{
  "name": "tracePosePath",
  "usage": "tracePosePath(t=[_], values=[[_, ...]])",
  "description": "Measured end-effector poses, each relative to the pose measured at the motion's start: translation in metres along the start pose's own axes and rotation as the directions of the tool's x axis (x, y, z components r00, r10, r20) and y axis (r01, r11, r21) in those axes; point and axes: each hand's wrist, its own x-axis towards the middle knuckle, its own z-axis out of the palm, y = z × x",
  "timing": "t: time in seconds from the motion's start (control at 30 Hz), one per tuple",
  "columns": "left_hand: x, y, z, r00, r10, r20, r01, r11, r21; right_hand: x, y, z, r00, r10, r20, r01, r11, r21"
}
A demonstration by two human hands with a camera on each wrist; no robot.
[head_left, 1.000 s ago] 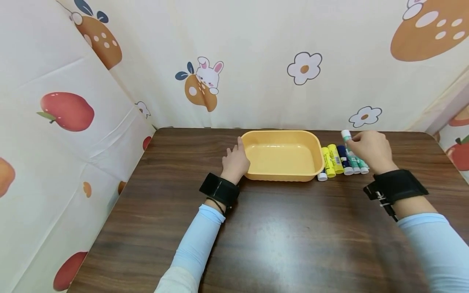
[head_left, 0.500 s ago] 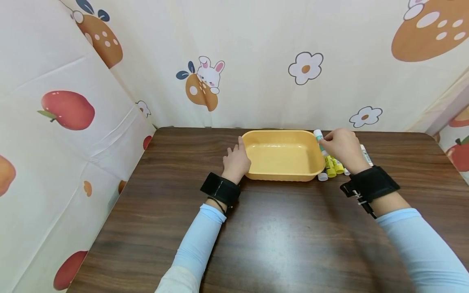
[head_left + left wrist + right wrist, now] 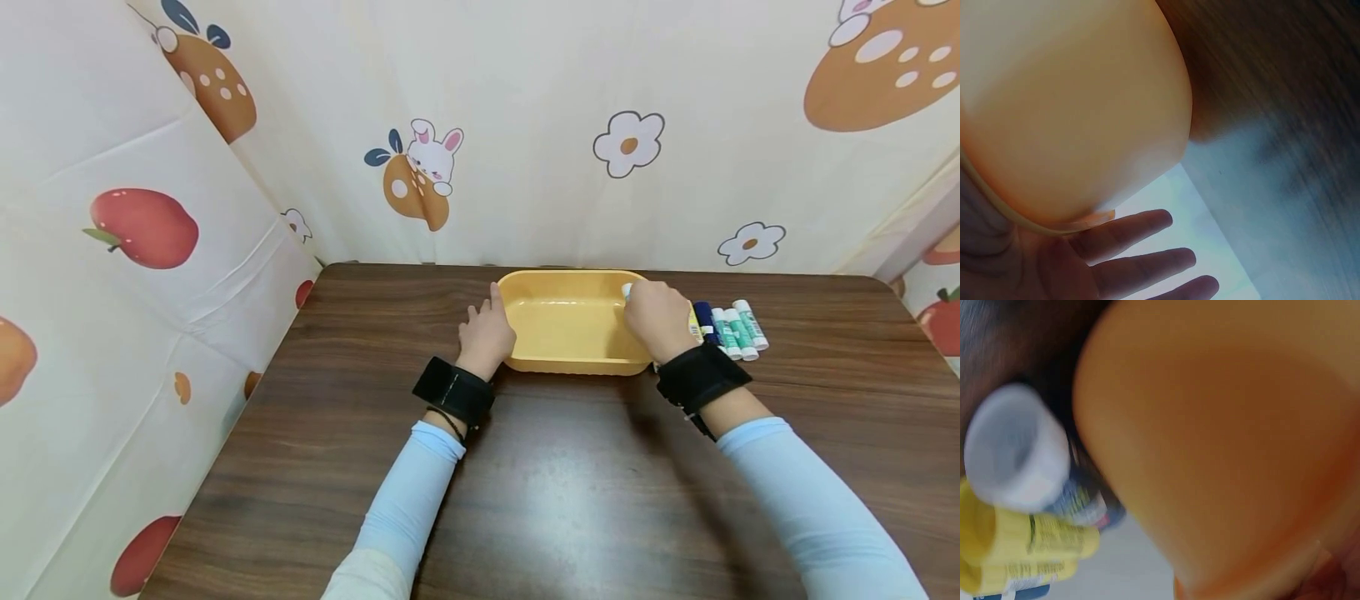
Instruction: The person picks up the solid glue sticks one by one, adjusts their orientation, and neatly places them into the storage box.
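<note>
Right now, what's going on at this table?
A person is working at a brown table with a yellow tub. The left hand rests against the tub's left side, fingers straight. The right hand holds a white-capped glue stick over the tub's right rim; the tub's inside looks bare. A row of glue sticks in yellow, blue and green lies on the table just right of the tub.

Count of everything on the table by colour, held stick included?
Yellow glue sticks: 2
Navy glue stick: 1
Green-and-white glue sticks: 3
White-capped stick beside the tray, body colour unclear: 1
White-capped stick gripped by the right hand, body hidden: 1
Orange-yellow plastic tray: 1
Total: 9 (8 sticks, 1 tray)
</note>
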Motion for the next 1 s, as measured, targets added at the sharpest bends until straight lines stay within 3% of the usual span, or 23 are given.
tracePosePath(t=[0.17, 0.47, 0.77, 0.9, 1.0], values=[[-0.001, 0.001, -0.001, 1.0, 0.015, -0.015, -0.015, 1.0, -0.004, 0.002, -0.007, 0.021, 0.998, -0.045, 0.04, 0.05, 0.991, -0.126], [-0.003, 0.001, -0.001, 1.0, 0.02, -0.016, -0.02, 1.0, 0.004, 0.001, -0.011, 0.033, 0.998, -0.036, 0.052, 0.044, 0.986, -0.159], [-0.002, 0.0, -0.001, 1.0, 0.007, -0.014, -0.007, 1.0, -0.008, 0.003, 0.005, 0.001, 0.988, 0.018, -0.151, -0.033, 0.994, -0.104], [-0.002, 0.001, -0.001, 1.0, 0.002, -0.005, -0.002, 1.0, -0.006, 0.002, 0.031, -0.009, 0.965, 0.046, -0.257, -0.064, 0.996, -0.064], [-0.003, 0.001, -0.001, 1.0, -0.001, 0.0, 0.001, 1.0, -0.004, 0.0, 0.054, -0.017, 0.964, 0.105, -0.243, -0.114, 0.993, -0.024]])
